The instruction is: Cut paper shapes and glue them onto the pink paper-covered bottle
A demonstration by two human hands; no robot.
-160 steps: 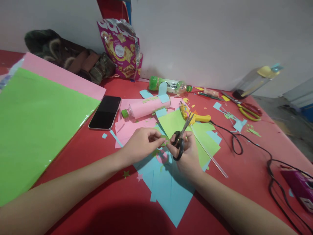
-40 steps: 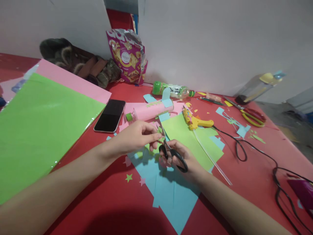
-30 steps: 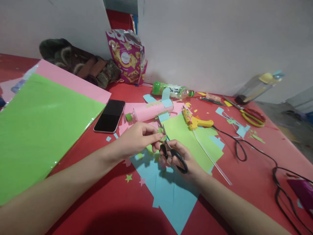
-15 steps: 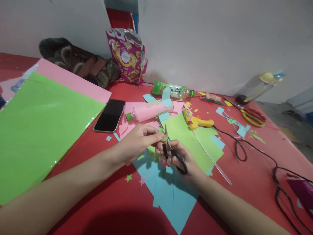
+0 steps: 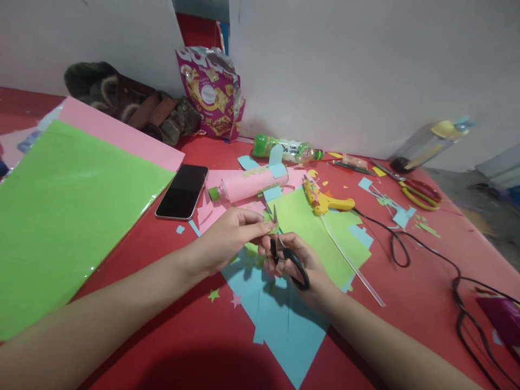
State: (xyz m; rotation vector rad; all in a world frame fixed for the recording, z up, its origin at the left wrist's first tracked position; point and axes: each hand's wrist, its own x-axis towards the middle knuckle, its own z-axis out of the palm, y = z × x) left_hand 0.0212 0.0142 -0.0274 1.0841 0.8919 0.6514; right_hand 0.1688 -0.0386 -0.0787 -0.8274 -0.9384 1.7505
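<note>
My left hand (image 5: pixel 239 235) pinches a small piece of green paper (image 5: pixel 270 218) between thumb and fingers. Black-handled scissors (image 5: pixel 299 269) are in my right hand (image 5: pixel 306 260), their blades pointing up and slightly parted at the green piece. Both hands hover over sheets of blue paper (image 5: pixel 292 336) and green paper (image 5: pixel 337 249). Just beyond them lies a bottle wrapped in pink paper (image 5: pixel 252 184), with a green cap and blue paper tabs. A green star (image 5: pixel 213 294) and a pink star (image 5: pixel 236 300) lie on the red table below my left wrist.
A yellow glue gun (image 5: pixel 325 203) with a clear glue stick lies to the right, its black cord (image 5: pixel 430 246) looping over the table. A phone (image 5: pixel 182 192) and large green sheet (image 5: pixel 81 216) are left. Behind stand a snack bag (image 5: pixel 211 97) and a green-labelled bottle (image 5: pixel 288 149); larger scissors (image 5: pixel 420 195) lie right.
The scissor handles have shifted very slightly to the left with my right hand. My left hand keeps its pinch on the green paper almost unmoved.
</note>
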